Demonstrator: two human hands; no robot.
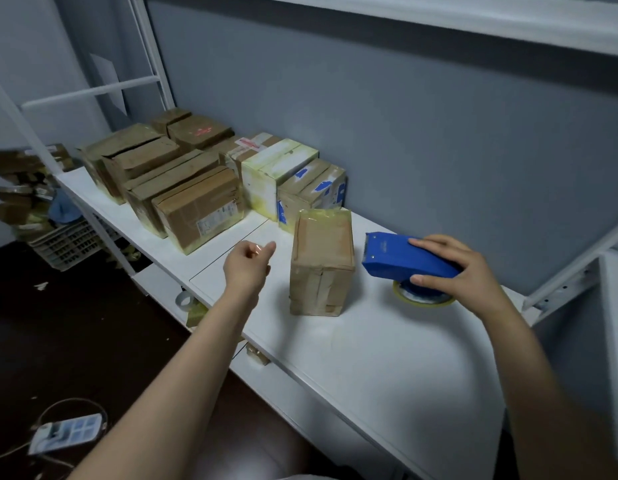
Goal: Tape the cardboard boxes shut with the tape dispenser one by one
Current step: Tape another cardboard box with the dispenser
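A small cardboard box [321, 265] stands upright on the white desk [370, 358], about mid-way along it; pale tape shines across its top and down its near face. Just to its right is the blue tape dispenser [404, 259], toothed end pointing left toward the box but not touching it. The right hand [453, 271] grips it from above, fingers curled over the far side of the body and the thumb pressed on the near side. The yellowish roll of tape [422, 299] sits beneath the hand and seems to rest on the desk, though the blur there leaves me unsure.

The left hand [247, 268] hangs in the air to the left of the box, clear of it; its fingers are loosely curled, the thumb is forward, and it holds nothing.

Further left and farther back, a crowd of other boxes [196, 209] is packed along the grey wall [439, 133] — brown ones mostly, with a pale yellowish one [276, 168] nearest the wall. Beyond the desk's left end a slatted crate [68, 244] sits on the dark floor; nearer, low on the left, a power strip [67, 433] lies with its cable looped around it.
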